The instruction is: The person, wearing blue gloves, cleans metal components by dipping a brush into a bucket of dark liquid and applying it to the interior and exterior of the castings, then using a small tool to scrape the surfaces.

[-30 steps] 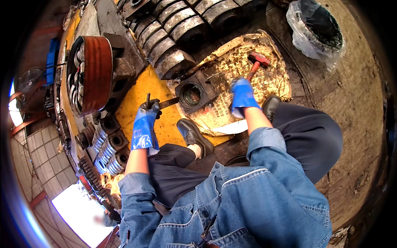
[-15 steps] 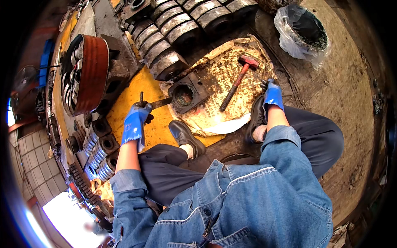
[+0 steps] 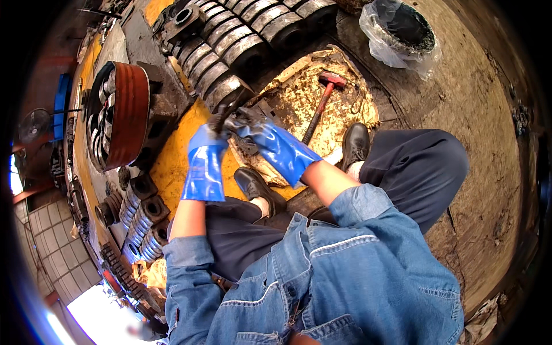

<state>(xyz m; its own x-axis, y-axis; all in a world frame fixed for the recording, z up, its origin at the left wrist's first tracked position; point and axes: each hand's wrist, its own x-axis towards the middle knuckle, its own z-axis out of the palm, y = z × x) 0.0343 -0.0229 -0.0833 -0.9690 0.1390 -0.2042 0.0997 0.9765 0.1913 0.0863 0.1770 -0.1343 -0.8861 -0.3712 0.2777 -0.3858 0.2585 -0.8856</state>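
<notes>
Both my hands wear blue gloves with dark, dirty fingers. My left hand (image 3: 211, 133) is closed around a dark flat metal bar (image 3: 221, 117), which stands up from the fist. My right hand (image 3: 253, 125) is right beside it, reaching across from the right; its fingers are smeared by motion, so whether they grip the bar I cannot tell. Beneath the hands lies a dark square metal block (image 3: 265, 109), mostly hidden by the gloves. It rests on a stained, yellowish flattened sack (image 3: 299, 103). A red-headed hammer (image 3: 325, 99) lies on the sack, right of my right hand.
Rows of heavy rounded metal parts (image 3: 230, 46) stand beyond the sack. To the left are a red-brown drum (image 3: 129, 112) of metal pieces and several ringed blocks (image 3: 146, 210). A plastic-lined bucket (image 3: 428, 43) stands far right. My shoes (image 3: 259, 190) flank the sack's near edge.
My right hand has swung left from beside my right shoe to meet the left hand over the block. My left hand has moved slightly away from me and right, tilting the bar upward.
</notes>
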